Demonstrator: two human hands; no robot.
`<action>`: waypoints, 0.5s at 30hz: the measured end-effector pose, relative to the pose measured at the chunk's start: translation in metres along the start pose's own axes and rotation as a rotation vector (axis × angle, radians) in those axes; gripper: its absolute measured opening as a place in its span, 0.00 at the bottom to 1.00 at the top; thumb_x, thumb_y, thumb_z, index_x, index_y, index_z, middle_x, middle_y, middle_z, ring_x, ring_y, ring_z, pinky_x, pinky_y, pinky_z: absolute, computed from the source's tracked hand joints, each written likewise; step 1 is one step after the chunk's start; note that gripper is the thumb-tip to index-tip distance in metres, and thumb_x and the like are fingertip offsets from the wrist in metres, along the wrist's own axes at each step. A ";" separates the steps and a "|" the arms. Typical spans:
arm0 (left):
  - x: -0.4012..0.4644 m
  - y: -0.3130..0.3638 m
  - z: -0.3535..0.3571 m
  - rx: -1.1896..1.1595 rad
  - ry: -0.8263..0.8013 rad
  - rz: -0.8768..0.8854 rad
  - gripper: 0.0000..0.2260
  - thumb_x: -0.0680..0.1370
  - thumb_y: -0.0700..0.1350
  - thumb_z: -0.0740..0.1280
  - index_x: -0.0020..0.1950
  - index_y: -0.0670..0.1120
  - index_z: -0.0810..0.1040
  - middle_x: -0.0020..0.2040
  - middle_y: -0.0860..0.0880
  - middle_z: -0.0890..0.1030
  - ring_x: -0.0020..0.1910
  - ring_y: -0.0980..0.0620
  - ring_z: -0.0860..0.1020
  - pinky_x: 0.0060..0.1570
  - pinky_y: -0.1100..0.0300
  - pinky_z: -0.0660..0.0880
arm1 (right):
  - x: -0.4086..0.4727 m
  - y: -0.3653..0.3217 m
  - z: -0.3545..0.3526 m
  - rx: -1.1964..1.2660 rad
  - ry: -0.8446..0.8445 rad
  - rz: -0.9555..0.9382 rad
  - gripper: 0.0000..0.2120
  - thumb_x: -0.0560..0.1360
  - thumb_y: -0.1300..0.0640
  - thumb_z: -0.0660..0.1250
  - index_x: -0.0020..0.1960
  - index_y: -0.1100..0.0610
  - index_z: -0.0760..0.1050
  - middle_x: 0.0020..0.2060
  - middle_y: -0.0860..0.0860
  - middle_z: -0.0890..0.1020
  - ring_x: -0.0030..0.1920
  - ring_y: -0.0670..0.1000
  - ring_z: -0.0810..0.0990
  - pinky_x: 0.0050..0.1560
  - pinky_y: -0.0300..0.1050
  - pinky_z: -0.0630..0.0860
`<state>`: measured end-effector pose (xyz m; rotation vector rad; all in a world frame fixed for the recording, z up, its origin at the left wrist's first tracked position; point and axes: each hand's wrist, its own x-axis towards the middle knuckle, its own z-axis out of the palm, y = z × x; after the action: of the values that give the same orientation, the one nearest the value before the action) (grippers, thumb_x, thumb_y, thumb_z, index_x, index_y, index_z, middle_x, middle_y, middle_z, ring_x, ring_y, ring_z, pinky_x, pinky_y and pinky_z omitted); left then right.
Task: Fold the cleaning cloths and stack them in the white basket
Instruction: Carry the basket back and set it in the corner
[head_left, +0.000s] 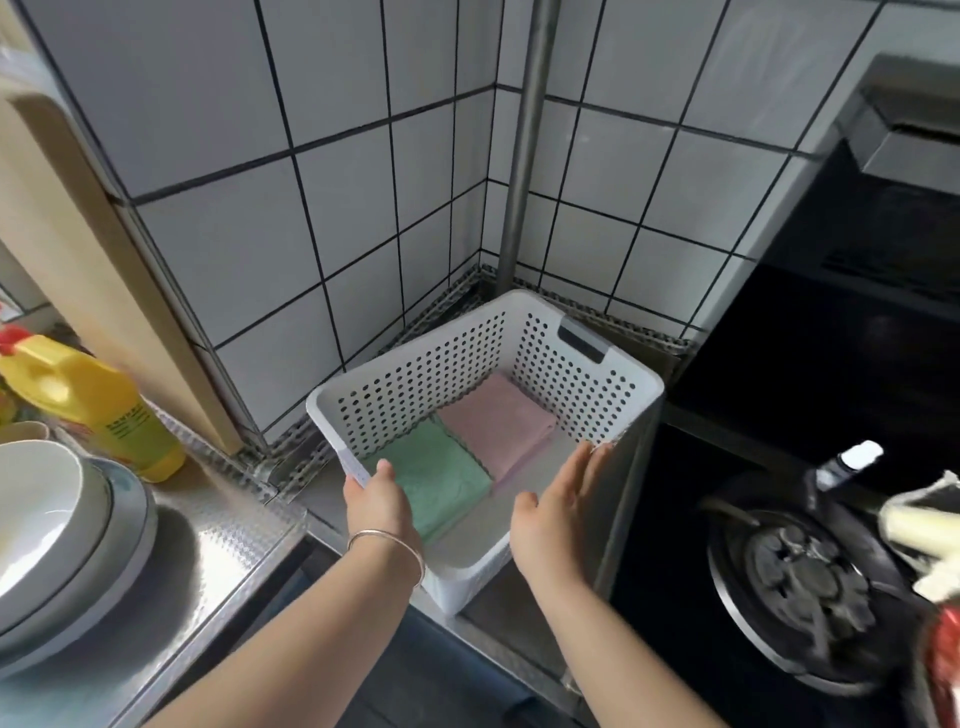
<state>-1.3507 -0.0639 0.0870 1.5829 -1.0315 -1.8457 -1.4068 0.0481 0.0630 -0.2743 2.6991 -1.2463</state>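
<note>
Tiled kitchen corner: left hand grips white basket rim, right hand open beside it

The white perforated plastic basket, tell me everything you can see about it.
The white perforated plastic basket is rectangular, its walls dotted with round holes below a smooth rim, with a cut-out handle slot in the far end wall. It sits in the tiled corner on the metal counter, beside the black gas stove. Inside lie a folded green cloth and a folded pink cloth, side by side. The left hand grips its near-left rim; the right hand, fingers straight, is at its right side.
</note>
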 end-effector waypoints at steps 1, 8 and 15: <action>0.000 -0.003 0.001 -0.013 -0.036 -0.046 0.22 0.81 0.46 0.57 0.75 0.46 0.57 0.71 0.43 0.66 0.67 0.42 0.67 0.66 0.48 0.65 | 0.006 0.002 -0.004 -0.011 -0.015 0.004 0.36 0.75 0.67 0.56 0.75 0.63 0.36 0.75 0.53 0.34 0.76 0.55 0.51 0.70 0.46 0.64; -0.004 -0.017 0.002 0.074 -0.343 -0.289 0.12 0.77 0.44 0.63 0.59 0.46 0.67 0.54 0.47 0.69 0.59 0.45 0.65 0.60 0.36 0.67 | 0.043 0.012 -0.037 -0.008 -0.108 0.022 0.36 0.77 0.67 0.54 0.76 0.55 0.36 0.76 0.50 0.39 0.76 0.53 0.54 0.72 0.48 0.61; -0.007 -0.003 0.006 -0.031 -0.447 -0.453 0.10 0.76 0.38 0.63 0.35 0.43 0.67 0.42 0.46 0.68 0.68 0.35 0.62 0.52 0.38 0.73 | 0.062 0.015 -0.049 0.124 -0.164 0.195 0.33 0.76 0.66 0.56 0.77 0.54 0.47 0.68 0.56 0.70 0.63 0.58 0.73 0.62 0.48 0.70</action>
<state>-1.3545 -0.0550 0.0892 1.5090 -0.8552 -2.5953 -1.4791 0.0797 0.0791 -0.0901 2.4333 -1.2677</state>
